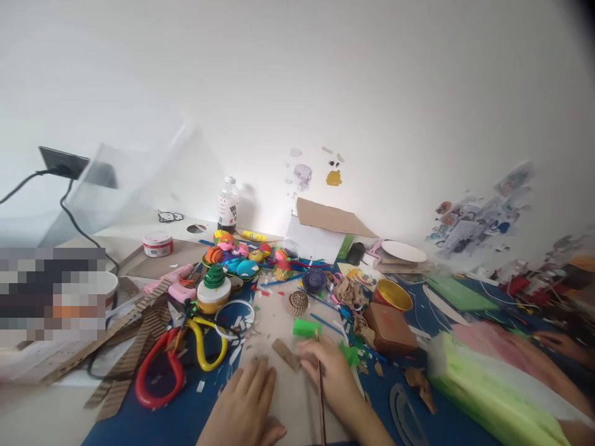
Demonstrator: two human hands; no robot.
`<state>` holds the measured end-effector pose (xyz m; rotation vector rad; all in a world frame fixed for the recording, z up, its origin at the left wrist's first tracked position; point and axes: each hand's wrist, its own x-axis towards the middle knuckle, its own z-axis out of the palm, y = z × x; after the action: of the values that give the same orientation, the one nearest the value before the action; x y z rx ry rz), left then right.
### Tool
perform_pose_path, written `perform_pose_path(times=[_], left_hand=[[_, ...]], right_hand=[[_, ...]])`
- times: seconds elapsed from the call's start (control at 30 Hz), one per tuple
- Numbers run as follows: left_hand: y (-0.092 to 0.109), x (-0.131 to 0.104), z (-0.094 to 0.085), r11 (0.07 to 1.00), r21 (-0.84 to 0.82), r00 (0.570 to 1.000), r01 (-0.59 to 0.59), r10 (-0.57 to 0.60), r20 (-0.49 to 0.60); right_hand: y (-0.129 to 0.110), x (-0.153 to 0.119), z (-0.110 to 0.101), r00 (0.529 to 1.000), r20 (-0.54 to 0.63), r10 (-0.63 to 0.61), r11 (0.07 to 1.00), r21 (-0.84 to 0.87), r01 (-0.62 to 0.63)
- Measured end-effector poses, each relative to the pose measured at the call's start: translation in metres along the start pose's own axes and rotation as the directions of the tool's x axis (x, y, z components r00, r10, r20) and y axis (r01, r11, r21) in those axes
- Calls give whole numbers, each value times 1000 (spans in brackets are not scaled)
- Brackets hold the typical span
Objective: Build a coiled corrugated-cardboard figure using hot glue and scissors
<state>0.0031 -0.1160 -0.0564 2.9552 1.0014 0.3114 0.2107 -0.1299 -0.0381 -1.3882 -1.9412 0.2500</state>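
While blurred, right hand (pixel 332 375) gripping thin stick (pixel 321 396), left hand (pixel 246 402) flat, wrist cropped.

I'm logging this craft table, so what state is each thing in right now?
left hand: flat on the table, holding nothing
right hand: closed on a thin stick
green paper roll: lying on its side
water bottle: upright, capped
glue jar: upright, lid on
scissors: lying flat; blades hidden
gold tin: open
brown box: closed
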Motion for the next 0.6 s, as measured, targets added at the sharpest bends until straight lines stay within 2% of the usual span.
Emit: perform_pose_path(times=[0.07,0.17,0.27,0.33,0.43,0.5,0.6], left_hand=[[0,0,-6,997,39,998,63,-63,8],[6,6,-7,997,56,998,59,-60,27],[9,14,-4,997,1,990,-78,78,120],[7,18,-2,983,-38,974,-181,185,129],[0,18,2,969,-22,970,-245,245,1],[-4,17,5,968,20,965,-248,249,-86],[-6,19,9,971,96,954,-217,232,-189]], right_hand=[[-5,3,0,996,81,-48,997,66,42],[-12,0,-1,979,180,-96,990,124,74],[-13,-4,-6,992,105,-70,979,197,48],[-11,0,-12,999,36,-36,973,231,27],[-7,16,-19,998,57,-28,974,227,14],[-1,29,-18,993,116,-23,973,231,-4],[13,39,-10,989,144,32,942,327,-78]])
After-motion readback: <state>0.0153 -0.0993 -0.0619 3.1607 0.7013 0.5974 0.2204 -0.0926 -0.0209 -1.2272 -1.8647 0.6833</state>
